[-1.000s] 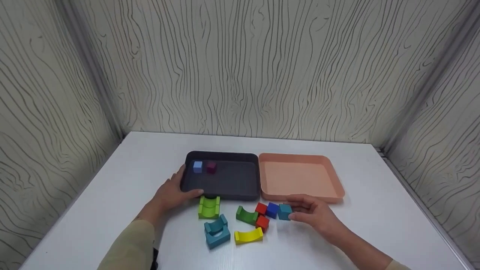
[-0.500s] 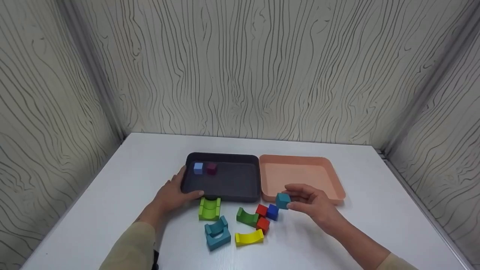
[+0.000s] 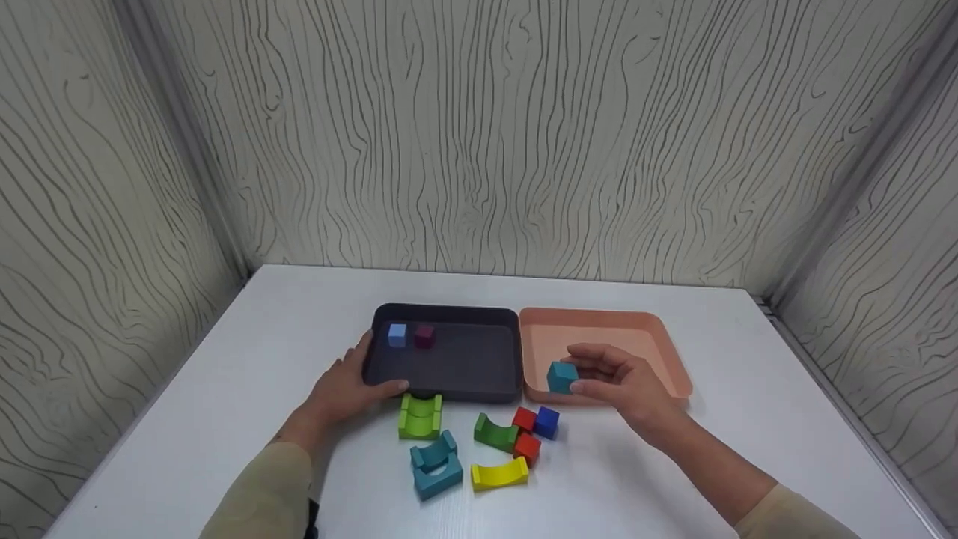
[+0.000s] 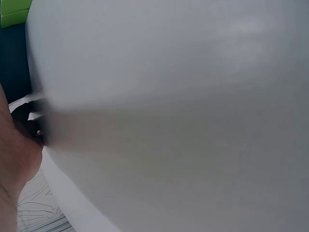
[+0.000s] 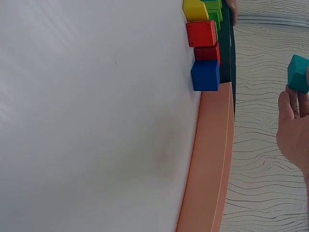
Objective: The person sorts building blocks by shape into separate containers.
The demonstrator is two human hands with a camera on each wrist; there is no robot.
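Note:
My right hand (image 3: pixel 625 382) pinches a teal cube (image 3: pixel 562 377) between thumb and fingers, raised over the front part of the salmon tray (image 3: pixel 677 363). In the right wrist view the same teal cube (image 5: pixel 298 73) shows at the right edge, above the fingers. My left hand (image 3: pixel 340 389) rests against the front left corner of the dark tray (image 3: pixel 464 385), fingers fairly straight along its left side and thumb at its front rim. Inside the dark tray are a light blue cube (image 3: pixel 397 335) and a maroon cube (image 3: pixel 424 337).
In front of the trays lie lime green arch blocks (image 3: pixel 420 427), teal arch blocks (image 3: pixel 438 475), a green arch block (image 3: pixel 494 433), a yellow arch block (image 3: pixel 499 474), two red cubes (image 3: pixel 527 448) and a blue cube (image 3: pixel 547 423). Patterned panels (image 3: pixel 479 150) enclose the white table (image 3: pixel 299 314).
The right hand has lifted the teal cube from beside the blue cube and carried it up and forward over the salmon tray. My left hand stays at the dark tray.

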